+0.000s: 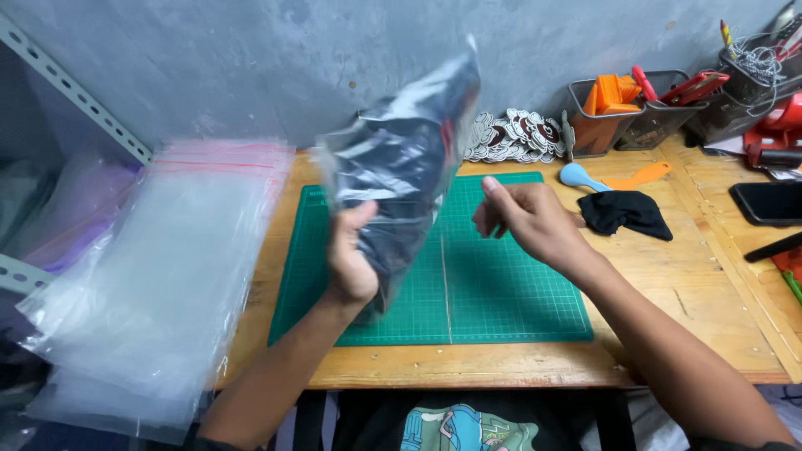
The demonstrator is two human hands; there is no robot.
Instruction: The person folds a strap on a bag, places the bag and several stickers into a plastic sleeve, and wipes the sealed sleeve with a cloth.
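My left hand (351, 259) grips a clear plastic bag (401, 167) with a folded dark garment inside, held upright and blurred above the green cutting mat (501, 284). My right hand (522, 219) hovers just to the right of the bag, fingers loosely curled, holding nothing. It is apart from the bag. A small black cloth (626, 213) lies on the wooden table to the right of that hand.
A stack of clear zip bags (159, 276) covers the table's left side. At the back lie several round patches (518, 134), a blue spoon-like tool (581, 177), an orange spatula (639, 175) and wire baskets of tools (635, 108). A black phone (769, 202) lies far right.
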